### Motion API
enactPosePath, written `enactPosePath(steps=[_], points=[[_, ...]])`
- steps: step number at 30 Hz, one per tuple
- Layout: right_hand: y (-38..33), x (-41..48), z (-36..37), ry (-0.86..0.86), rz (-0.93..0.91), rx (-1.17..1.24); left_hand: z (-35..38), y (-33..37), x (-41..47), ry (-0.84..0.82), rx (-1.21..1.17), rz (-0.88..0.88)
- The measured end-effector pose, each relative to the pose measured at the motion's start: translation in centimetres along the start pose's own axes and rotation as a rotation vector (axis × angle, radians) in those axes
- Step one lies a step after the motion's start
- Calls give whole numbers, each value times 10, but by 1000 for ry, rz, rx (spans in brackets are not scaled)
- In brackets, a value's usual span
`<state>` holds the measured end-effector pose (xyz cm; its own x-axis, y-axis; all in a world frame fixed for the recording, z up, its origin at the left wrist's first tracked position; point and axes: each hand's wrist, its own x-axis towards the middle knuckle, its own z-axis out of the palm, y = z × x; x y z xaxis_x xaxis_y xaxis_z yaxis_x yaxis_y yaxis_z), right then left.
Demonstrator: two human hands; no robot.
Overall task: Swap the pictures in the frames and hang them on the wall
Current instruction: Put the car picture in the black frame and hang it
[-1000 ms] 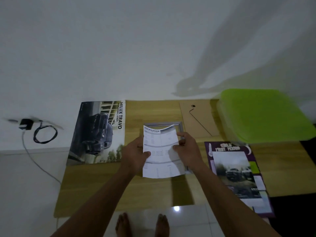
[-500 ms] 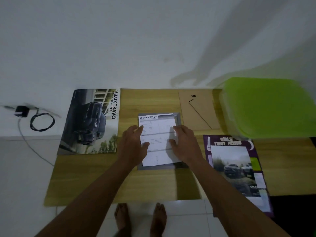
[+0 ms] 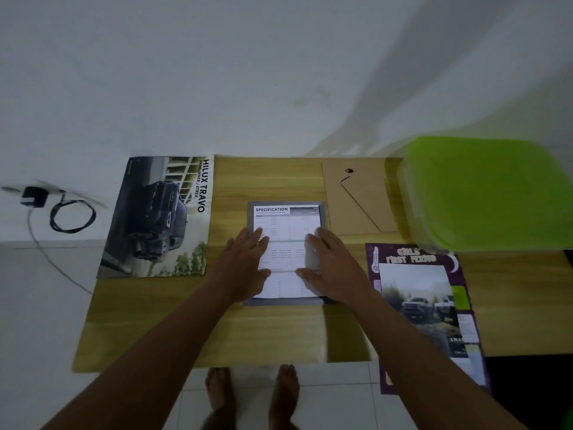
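In the head view, the specification sheet, held lifted a second ago, is now laid flat inside the grey frame on the tabletop. It is pressed down by the left hand and the right hand, each grip wide with straight fingers. The frame's sides are partly covered by the hands. A backing board is seen just beside it on the right, and a truck poster on the left.

Both hands, left and right, lie flat with fingers extended, arms reaching forward.
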<state>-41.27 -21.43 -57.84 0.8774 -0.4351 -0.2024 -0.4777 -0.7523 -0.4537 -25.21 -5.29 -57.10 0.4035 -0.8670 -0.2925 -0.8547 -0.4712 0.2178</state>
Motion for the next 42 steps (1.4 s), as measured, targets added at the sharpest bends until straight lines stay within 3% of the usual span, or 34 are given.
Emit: enactPosePath(steps=[5,15,24,28,31,33,36,39,42], points=[[1,6,-2,44,-25,-51,-3,-1,2,40,82,31],[7,27,-7,11,-67,-135,-10,8,34,-111,108,74],[6,47,-25,-204,-42,-177,-14,-1,44,-144,120,66],[10,49,-24,-211,-46,-125,-15,-2,41,-116,90,61],[14,49,-28,-117,-40,-56,-15,-9,31,-29,-34,41],[22,52,-36,7,6,-56,-16,-19,21,-28,-101,16],[42,63,-52,147,193,-146,-15,-31,3,-172,-86,-31],[64,76,-63,128,415,-133,-9,-29,-8,-228,-50,-27],[74,85,-69,119,483,-132,-6,-25,-9,-207,-54,-21]])
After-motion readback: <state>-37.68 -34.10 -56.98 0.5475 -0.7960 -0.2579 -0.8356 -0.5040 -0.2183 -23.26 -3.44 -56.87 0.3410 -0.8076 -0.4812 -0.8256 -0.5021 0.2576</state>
